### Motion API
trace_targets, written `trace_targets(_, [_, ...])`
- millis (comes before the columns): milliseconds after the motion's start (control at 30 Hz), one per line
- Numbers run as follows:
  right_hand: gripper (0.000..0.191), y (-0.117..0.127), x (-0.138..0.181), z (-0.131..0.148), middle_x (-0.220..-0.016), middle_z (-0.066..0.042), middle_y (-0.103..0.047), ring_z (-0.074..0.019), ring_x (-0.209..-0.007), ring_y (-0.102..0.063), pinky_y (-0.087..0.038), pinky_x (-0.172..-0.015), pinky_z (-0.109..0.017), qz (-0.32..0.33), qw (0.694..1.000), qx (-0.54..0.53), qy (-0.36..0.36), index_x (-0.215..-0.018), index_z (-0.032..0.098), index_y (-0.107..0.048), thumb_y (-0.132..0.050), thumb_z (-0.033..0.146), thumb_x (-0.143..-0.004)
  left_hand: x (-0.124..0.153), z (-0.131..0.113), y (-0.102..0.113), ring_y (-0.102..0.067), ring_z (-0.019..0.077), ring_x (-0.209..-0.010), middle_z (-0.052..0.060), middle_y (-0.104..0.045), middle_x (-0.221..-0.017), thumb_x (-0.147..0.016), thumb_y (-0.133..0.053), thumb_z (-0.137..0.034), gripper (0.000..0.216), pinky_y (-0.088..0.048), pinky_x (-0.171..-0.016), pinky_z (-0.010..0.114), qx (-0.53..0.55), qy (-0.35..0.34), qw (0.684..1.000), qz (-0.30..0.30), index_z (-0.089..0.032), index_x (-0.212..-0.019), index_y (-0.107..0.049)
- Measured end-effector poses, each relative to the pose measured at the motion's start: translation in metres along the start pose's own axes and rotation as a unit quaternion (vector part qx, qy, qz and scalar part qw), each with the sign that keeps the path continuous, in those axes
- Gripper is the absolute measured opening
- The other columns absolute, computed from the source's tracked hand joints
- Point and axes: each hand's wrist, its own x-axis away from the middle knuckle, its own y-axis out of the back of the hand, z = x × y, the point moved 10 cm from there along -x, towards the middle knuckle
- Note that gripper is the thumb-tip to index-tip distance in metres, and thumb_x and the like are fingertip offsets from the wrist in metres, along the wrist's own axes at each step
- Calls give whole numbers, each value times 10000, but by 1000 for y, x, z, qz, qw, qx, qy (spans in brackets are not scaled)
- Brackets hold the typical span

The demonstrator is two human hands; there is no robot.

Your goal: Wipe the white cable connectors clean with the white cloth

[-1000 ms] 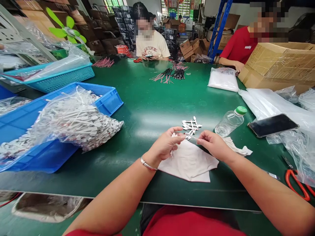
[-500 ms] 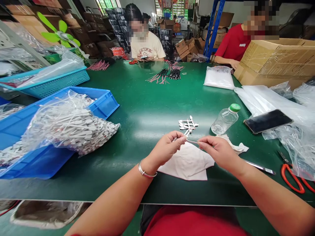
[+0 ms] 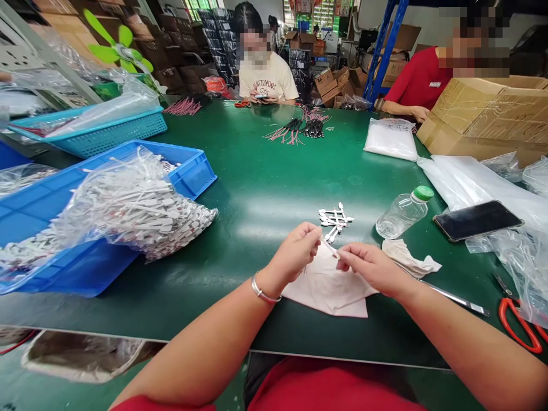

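Note:
A short, thin white cable-like strip (image 3: 329,247) stretches slantwise between my two hands. My left hand (image 3: 296,251), with a bracelet at the wrist, pinches its upper left end. At the lower right end my right hand (image 3: 368,264) grips it between thumb and fingers. Fingers cover both ends, so their shape is hidden. Beneath the hands lies a pale cloth (image 3: 338,297) on the green table (image 3: 265,188). Just beyond the hands is a small pile of similar white pieces (image 3: 336,220) with wider ends.
At left, a clear bag (image 3: 141,211) full of white pieces rests on a blue bin (image 3: 194,171). To the right are a clear bottle (image 3: 402,214), a crumpled cloth (image 3: 409,258), a phone (image 3: 477,220), tweezers-like metal tool (image 3: 458,298) and scissors (image 3: 520,325). Two people sit across the table.
The strip has turned from nearly level to a steeper slant as my right hand moved slightly lower and closer to my left. The whole view has shifted a little.

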Motion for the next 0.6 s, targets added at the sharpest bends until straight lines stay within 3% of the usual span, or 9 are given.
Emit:
trace_targets(100, [226, 35, -19, -4, -883, -47, -702, -180, -827, -626, -461, -752, -289, -107, 980, 163, 31, -908, 195, -659, -453, 288, -898, -2, 11, -4, -418, 52, -403, -15, -513, -534, -837, -510, -238, 211, -225, -340, 138, 101, 83, 991, 23, -149, -647, -489])
trace_targets(200, [174, 55, -40, -14, -900, -84, -681, -224, -874, -596, -428, -779, -328, -155, 960, 231, 17, -910, 177, -670, -516, 233, -850, -3, 16, -6, -445, 72, -368, 26, -541, -506, -827, -503, -242, 243, -308, -334, 165, 121, 132, 983, 45, -121, -621, -538])
trace_targets(400, [141, 47, -64, -17, -763, -76, -624, -216, -799, -540, -385, -733, -315, -166, 937, 307, 24, -736, 175, -678, -609, 269, -816, -5, 18, -4, -611, 119, -536, 49, -614, -612, -790, -565, -189, 155, -532, -550, 230, 177, 153, 972, 31, -131, -648, -540])
trace_targets(500, [195, 45, -63, -15, -741, -68, -612, -209, -777, -523, -378, -733, -321, -176, 930, 319, 39, -707, 180, -663, -560, 256, -854, -8, 17, -4, -549, 83, -479, -7, -548, -572, -775, -626, -202, 147, -512, -517, 212, 186, 139, 972, 33, -146, -691, -518])
trace_targets(600, [207, 48, -51, -6, -776, -75, -627, -220, -796, -530, -385, -763, -344, -189, 927, 318, 69, -759, 180, -664, -531, 281, -882, -9, 17, -2, -449, 38, -422, -43, -503, -574, -733, -694, -197, 208, -340, -371, 122, 179, 120, 976, 29, -159, -725, -489])
